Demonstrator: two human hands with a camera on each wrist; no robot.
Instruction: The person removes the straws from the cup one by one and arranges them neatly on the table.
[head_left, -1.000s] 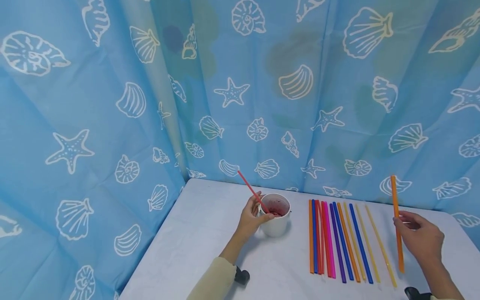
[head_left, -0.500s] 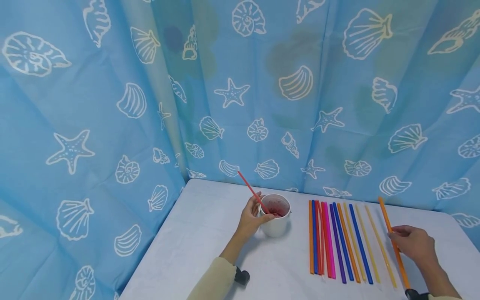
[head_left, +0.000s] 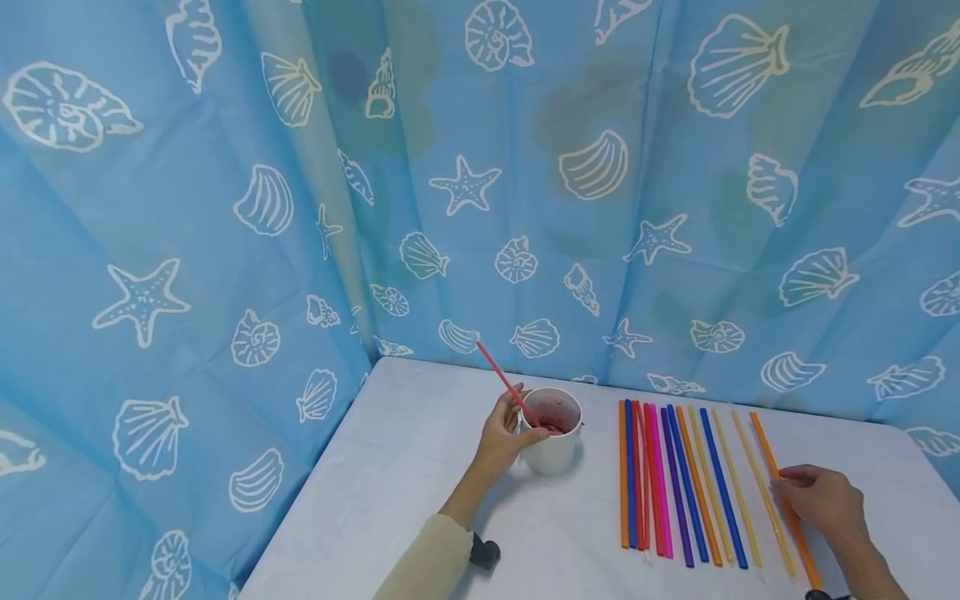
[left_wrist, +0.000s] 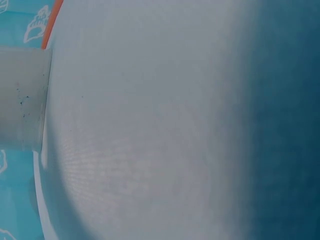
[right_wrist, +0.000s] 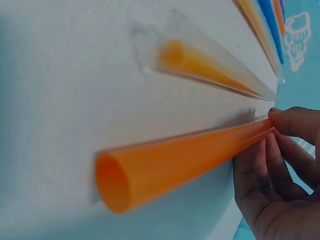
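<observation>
In the head view my left hand (head_left: pixel 502 433) grips the rim of a small white cup (head_left: pixel 551 457), with the thumb at the front and the other fingers round the far side. A thin red straw (head_left: pixel 498 370) leans out of this cup, whose inside is stained reddish. At the right my right hand (head_left: pixel 825 502) pinches a wide orange straw (head_left: pixel 765 442) between thumb and fingertips. The right wrist view shows this orange straw (right_wrist: pixel 185 162) slanting low over the table, its hollow end towards the camera. Beside it lies a yellow straw (right_wrist: pixel 210 72) in a clear sleeve.
Left of the orange straw, several coloured straws (head_left: pixel 663 483) lie in a row on the white tablecloth (head_left: pixel 390 467). A blue curtain (head_left: pixel 480 200) with shell patterns hangs behind and at the left of the table.
My right hand has moved left and down with the orange straw, from upright in the air to lying alongside the row. The left hand and the cup have stayed put.
</observation>
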